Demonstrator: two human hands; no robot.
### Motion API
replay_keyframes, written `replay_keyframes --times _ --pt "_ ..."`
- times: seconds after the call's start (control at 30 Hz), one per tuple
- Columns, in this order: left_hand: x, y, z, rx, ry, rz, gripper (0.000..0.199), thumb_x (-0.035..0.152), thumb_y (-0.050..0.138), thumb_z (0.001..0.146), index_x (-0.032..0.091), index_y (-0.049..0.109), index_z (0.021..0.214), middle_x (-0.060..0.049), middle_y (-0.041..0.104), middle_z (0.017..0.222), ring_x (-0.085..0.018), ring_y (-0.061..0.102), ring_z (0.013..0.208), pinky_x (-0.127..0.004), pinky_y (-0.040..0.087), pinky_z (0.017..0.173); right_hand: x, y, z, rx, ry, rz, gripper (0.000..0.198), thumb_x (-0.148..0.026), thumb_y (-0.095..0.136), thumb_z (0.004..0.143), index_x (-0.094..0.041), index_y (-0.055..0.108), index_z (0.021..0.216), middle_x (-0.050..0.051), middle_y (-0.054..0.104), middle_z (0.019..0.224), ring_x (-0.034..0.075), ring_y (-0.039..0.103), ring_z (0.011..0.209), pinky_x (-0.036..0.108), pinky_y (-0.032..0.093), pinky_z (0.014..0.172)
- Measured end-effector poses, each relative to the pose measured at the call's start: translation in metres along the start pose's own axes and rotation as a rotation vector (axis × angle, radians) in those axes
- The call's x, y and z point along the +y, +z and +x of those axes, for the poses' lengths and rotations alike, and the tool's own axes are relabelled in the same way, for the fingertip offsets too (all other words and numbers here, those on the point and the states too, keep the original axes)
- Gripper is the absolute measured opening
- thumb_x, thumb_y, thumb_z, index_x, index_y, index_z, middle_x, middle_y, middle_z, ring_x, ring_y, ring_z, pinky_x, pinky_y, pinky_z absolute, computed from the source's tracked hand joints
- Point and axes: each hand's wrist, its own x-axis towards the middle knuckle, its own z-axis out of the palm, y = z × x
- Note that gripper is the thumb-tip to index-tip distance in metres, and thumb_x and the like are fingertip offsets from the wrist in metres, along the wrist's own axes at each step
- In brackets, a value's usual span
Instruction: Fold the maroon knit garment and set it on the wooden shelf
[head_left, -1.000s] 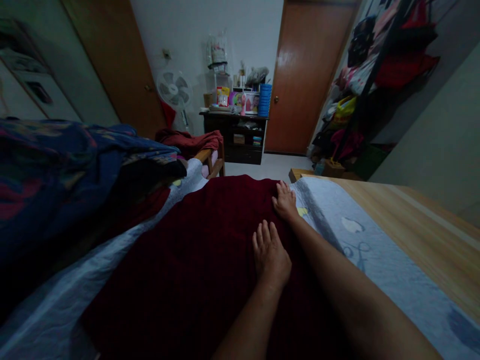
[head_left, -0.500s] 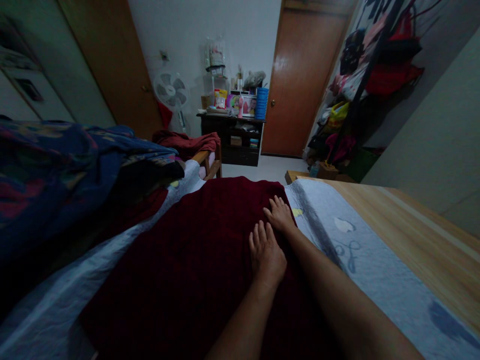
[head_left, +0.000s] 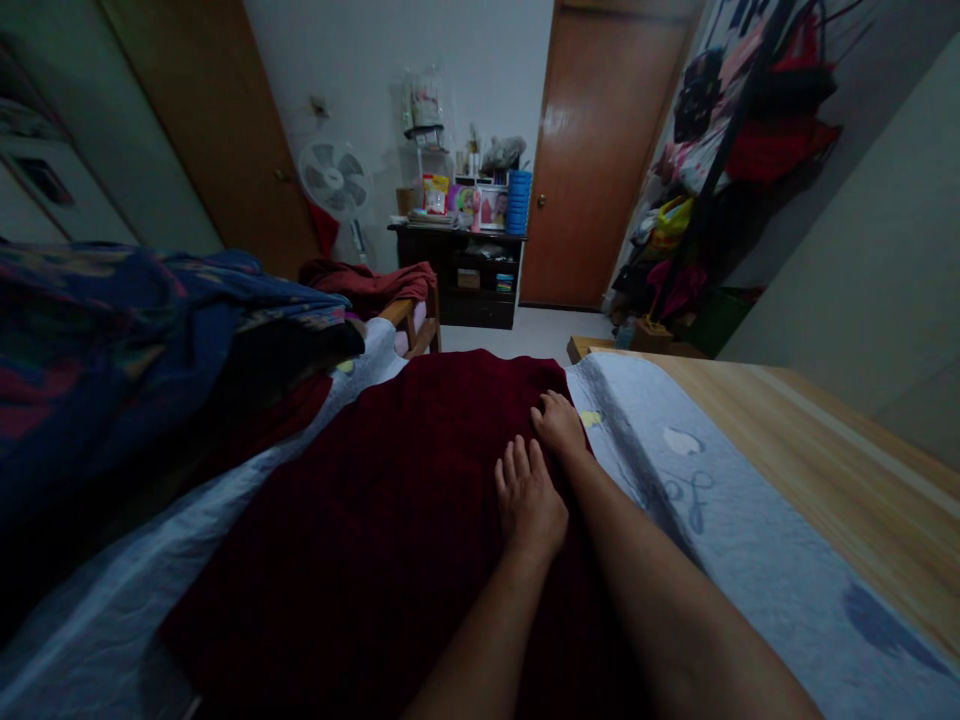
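Spanning widest area, pale blue-grey sheet (head_left: 750, 560) ran alongside wood-grain panel (head_left: 795, 420) at right. Dark red cloth (head_left: 390, 500) lay spread on sheet at centre, right of blue patterned fabric heap (head_left: 135, 320). Left hand (head_left: 532, 505) rested palm down on cloth — fingers extended, nothing grasped. Right hand (head_left: 560, 425) lay just beyond left hand, on cloth near its right edge — fingers partly bent; whether they gripped fabric could not be determined.

- Cloth (head_left: 420, 480): near end cut off at bottom.
- Left hand (head_left: 531, 505), right hand (head_left: 560, 425): palms hidden.
- Clothes pile (head_left: 112, 330): cut off at left, underside too dark.
- Pole (head_left: 729, 145): top cut off.
- Shelf items (head_left: 504, 283): too small to tell.
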Motion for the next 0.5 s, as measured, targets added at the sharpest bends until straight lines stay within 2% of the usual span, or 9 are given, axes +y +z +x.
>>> replay_keyframes --times 0.07,0.17,0.37,0.5 --pt "-0.001 0.000 0.000 0.003 0.007 0.004 0.061 0.014 0.042 0.083 0.012 0.036 0.144 -0.013 0.029 0.154 -0.028 0.021 0.143 -0.047 0.016 0.117 0.001 -0.001 -0.005 0.031 -0.031 0.007 0.041 -0.024 0.036 0.091 -0.010 0.060 0.122 0.013 0.056 0.133 0.021 0.045 0.128 0.030 0.028 0.110" --pt "0.000 -0.002 0.000 0.008 0.008 0.009 0.060 0.013 0.042 0.084 0.012 0.037 0.143 -0.014 0.031 0.153 -0.027 0.023 0.142 -0.047 0.018 0.116 0.003 -0.003 -0.014 0.014 -0.058 0.009 0.041 -0.021 0.035 0.092 -0.010 0.060 0.123 0.012 0.056 0.133 0.019 0.044 0.129 0.029 0.025 0.112" --pt "0.002 -0.008 -0.001 0.019 0.012 -0.014 0.058 0.013 0.043 0.084 0.012 0.040 0.142 -0.015 0.034 0.151 -0.028 0.027 0.141 -0.047 0.020 0.115 0.004 -0.010 -0.033 -0.063 -0.051 0.016 0.044 -0.023 0.033 0.094 -0.010 0.055 0.130 0.011 0.050 0.141 0.019 0.039 0.134 0.033 0.019 0.115" --pt "0.001 -0.007 0.001 0.041 -0.002 -0.078 0.058 0.010 0.043 0.083 0.011 0.040 0.141 -0.016 0.036 0.150 -0.028 0.029 0.140 -0.047 0.021 0.115 0.002 -0.019 -0.036 -0.112 -0.070 0.123 0.044 -0.029 0.035 0.094 -0.018 0.054 0.132 0.006 0.049 0.142 0.019 0.037 0.136 0.036 0.023 0.114"
